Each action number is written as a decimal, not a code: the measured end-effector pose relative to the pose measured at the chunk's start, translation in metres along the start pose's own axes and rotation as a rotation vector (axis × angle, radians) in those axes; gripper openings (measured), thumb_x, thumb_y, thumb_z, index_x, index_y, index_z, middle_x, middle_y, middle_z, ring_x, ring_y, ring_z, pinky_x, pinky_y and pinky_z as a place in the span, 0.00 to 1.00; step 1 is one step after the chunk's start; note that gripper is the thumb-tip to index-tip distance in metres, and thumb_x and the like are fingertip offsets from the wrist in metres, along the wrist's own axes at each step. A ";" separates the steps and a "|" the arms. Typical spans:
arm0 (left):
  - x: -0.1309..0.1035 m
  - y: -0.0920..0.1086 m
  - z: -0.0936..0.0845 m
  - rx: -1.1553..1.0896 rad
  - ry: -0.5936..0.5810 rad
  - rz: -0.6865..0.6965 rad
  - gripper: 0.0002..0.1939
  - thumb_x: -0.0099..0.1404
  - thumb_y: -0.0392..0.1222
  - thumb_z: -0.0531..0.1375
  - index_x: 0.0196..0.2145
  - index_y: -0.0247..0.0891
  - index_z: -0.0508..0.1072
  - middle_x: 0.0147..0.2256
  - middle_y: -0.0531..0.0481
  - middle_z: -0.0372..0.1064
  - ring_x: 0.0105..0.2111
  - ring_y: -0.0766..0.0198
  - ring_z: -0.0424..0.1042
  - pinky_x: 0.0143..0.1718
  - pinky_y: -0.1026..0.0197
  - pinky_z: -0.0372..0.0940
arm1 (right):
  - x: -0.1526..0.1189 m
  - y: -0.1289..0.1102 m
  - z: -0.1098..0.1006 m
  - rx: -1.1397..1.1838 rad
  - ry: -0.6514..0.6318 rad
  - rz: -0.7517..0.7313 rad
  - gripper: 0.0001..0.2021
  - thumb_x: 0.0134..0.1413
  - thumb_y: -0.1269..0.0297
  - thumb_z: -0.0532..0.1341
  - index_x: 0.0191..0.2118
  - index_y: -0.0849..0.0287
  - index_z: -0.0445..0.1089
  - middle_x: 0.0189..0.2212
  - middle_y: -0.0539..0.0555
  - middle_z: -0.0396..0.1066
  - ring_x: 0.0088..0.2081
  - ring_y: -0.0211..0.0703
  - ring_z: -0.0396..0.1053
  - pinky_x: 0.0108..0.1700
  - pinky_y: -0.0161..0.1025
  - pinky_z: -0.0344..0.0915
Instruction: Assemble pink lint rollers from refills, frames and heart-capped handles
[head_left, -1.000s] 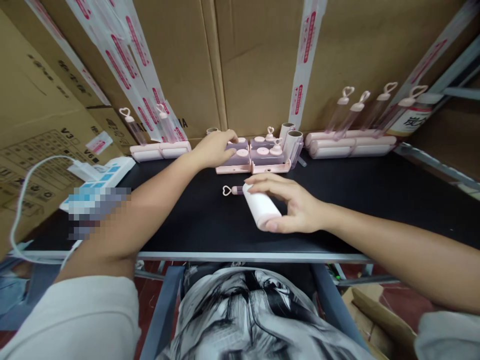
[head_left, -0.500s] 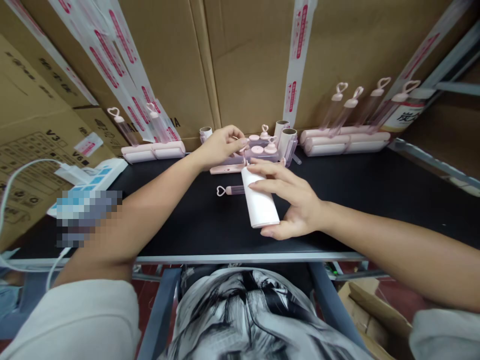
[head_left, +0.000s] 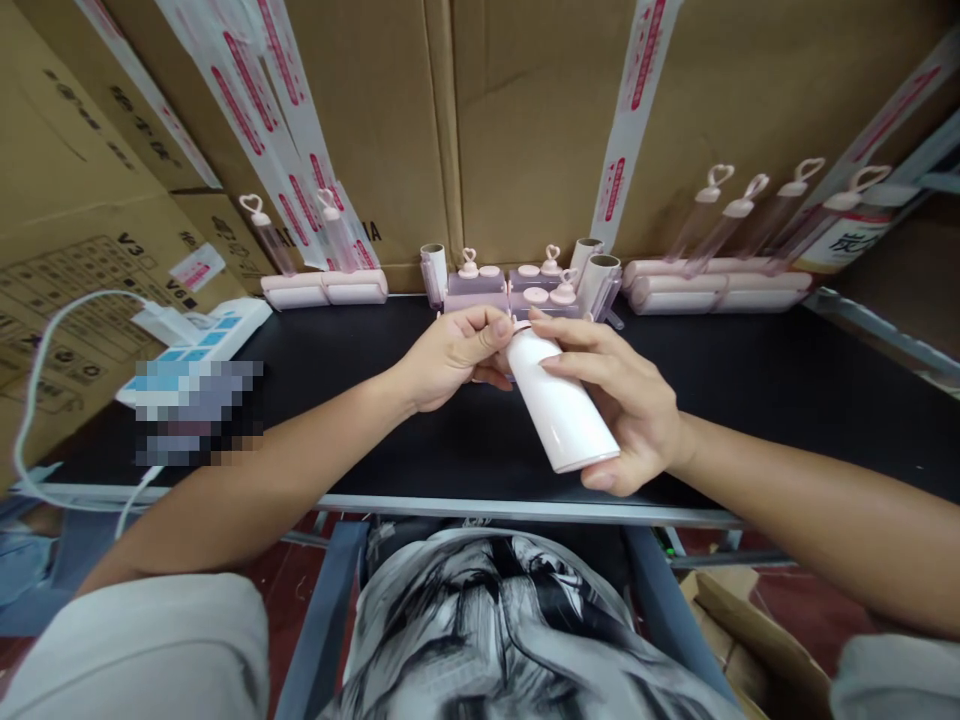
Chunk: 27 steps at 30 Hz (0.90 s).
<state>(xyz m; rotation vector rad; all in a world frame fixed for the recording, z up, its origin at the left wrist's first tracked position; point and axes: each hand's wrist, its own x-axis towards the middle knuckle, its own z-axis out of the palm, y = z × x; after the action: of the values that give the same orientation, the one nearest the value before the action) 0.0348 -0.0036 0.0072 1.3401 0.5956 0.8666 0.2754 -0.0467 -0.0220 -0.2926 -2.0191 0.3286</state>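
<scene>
My right hand (head_left: 630, 390) holds a white lint roller (head_left: 559, 400), thumb under its near end and fingers over its top. The roller is tilted, its pink-edged near end towards me. At its far end my left hand (head_left: 469, 350) is closed, thumb and fingers pinching a small pink part (head_left: 519, 325); the fingers hide most of it. Just behind the hands are pink-lilac blocks (head_left: 476, 292) with round caps and heart-shaped loops. Upright rolls with cardboard cores (head_left: 602, 280) stand beside them.
Pink-and-white rollers with clear, heart-topped handles lie at the back left (head_left: 326, 288) and back right (head_left: 720, 290). A power strip (head_left: 202, 345) with a white cable sits on the left. Large cardboard boxes (head_left: 525, 130) wall off the back of the black table (head_left: 420, 450).
My left hand has come back towards me from the pink blocks and now meets the roller's far end. My right hand and the roller have shifted slightly right, the roller tilting more.
</scene>
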 end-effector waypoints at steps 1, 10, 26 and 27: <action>-0.001 0.000 0.001 -0.001 0.009 0.005 0.34 0.52 0.68 0.79 0.36 0.38 0.72 0.28 0.55 0.75 0.27 0.66 0.78 0.28 0.65 0.76 | 0.000 0.002 -0.001 -0.001 -0.007 -0.035 0.45 0.45 0.31 0.76 0.66 0.49 0.77 0.69 0.65 0.71 0.70 0.77 0.69 0.71 0.69 0.65; -0.005 -0.006 0.006 -0.009 0.040 0.103 0.36 0.52 0.72 0.78 0.35 0.37 0.72 0.26 0.56 0.74 0.21 0.68 0.74 0.20 0.68 0.71 | 0.004 0.008 0.000 0.009 -0.097 -0.173 0.49 0.54 0.27 0.68 0.73 0.53 0.69 0.72 0.68 0.68 0.71 0.73 0.68 0.72 0.67 0.63; -0.011 -0.004 0.008 0.056 0.037 0.048 0.32 0.55 0.68 0.78 0.37 0.37 0.76 0.26 0.54 0.76 0.24 0.65 0.78 0.22 0.65 0.74 | 0.000 0.003 0.000 -0.065 -0.005 -0.045 0.49 0.40 0.23 0.71 0.65 0.46 0.74 0.67 0.63 0.70 0.66 0.76 0.71 0.68 0.72 0.67; -0.012 -0.004 0.008 0.053 0.034 0.045 0.32 0.54 0.68 0.78 0.35 0.37 0.76 0.25 0.54 0.76 0.24 0.65 0.77 0.23 0.65 0.74 | -0.001 0.003 0.001 -0.069 -0.017 -0.054 0.51 0.38 0.22 0.72 0.66 0.45 0.74 0.68 0.63 0.69 0.66 0.76 0.70 0.68 0.72 0.66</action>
<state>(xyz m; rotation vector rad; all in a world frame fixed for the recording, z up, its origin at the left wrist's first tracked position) 0.0355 -0.0181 0.0039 1.3936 0.6202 0.9173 0.2754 -0.0441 -0.0238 -0.2782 -2.0545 0.2283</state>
